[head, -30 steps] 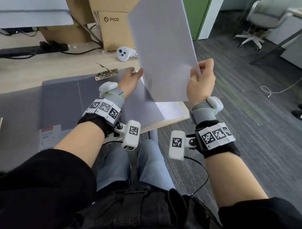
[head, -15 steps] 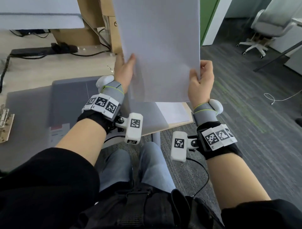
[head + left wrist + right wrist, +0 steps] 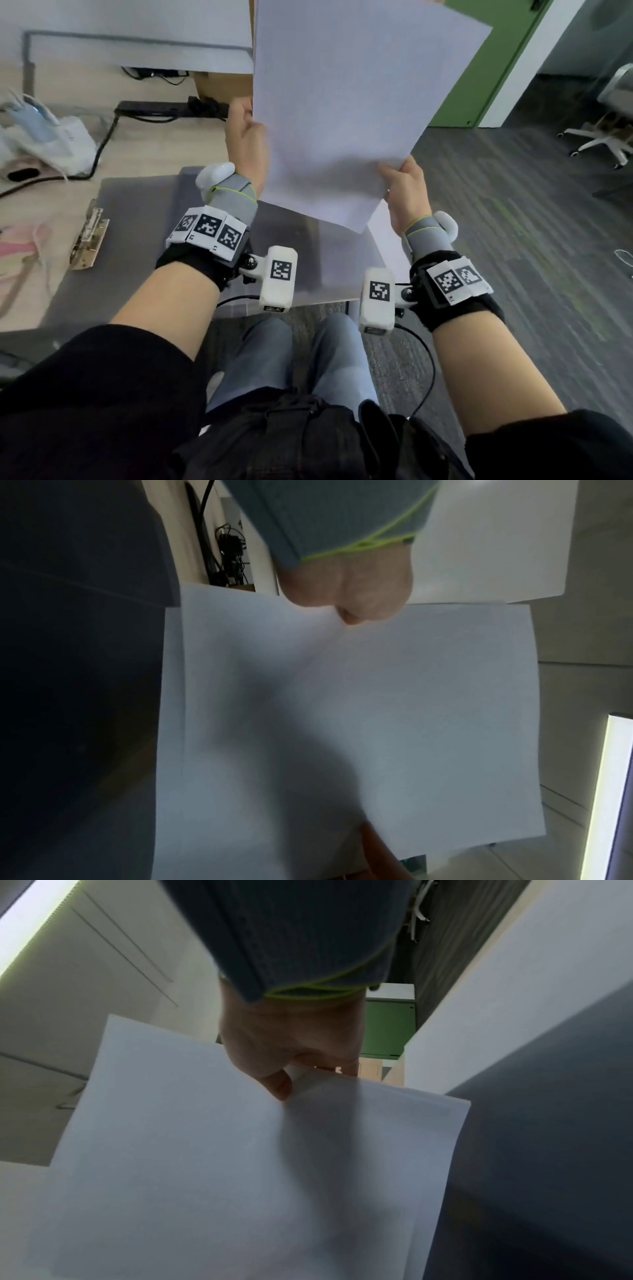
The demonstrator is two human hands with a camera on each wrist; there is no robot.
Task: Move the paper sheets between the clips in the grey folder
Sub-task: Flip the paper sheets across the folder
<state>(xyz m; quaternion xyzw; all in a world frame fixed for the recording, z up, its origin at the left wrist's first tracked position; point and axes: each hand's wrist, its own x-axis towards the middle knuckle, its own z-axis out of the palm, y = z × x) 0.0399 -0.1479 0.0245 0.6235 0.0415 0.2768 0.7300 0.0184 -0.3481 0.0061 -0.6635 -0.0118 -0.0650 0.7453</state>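
taking the grey folder [image 3: 113,240] as the landmark: its metal clip [image 3: 88,240] lies on its left half, bare of paper. over the folder's right half, the left hand [image 3: 247,144] pinches the left edge of the paper sheets [image 3: 342,102], thumb on the near face. the sheets are lifted clear of the folder and tilted, top corner leaning right. at their lower right corner the right hand [image 3: 404,195] grips them, fingers curled behind. a second ago the left hand lay low by the folder, only nearing the stack; it has since risen and taken hold, and the stack has swung leftward. i judge the carry toward the left clip is under way, the clipping not yet done.
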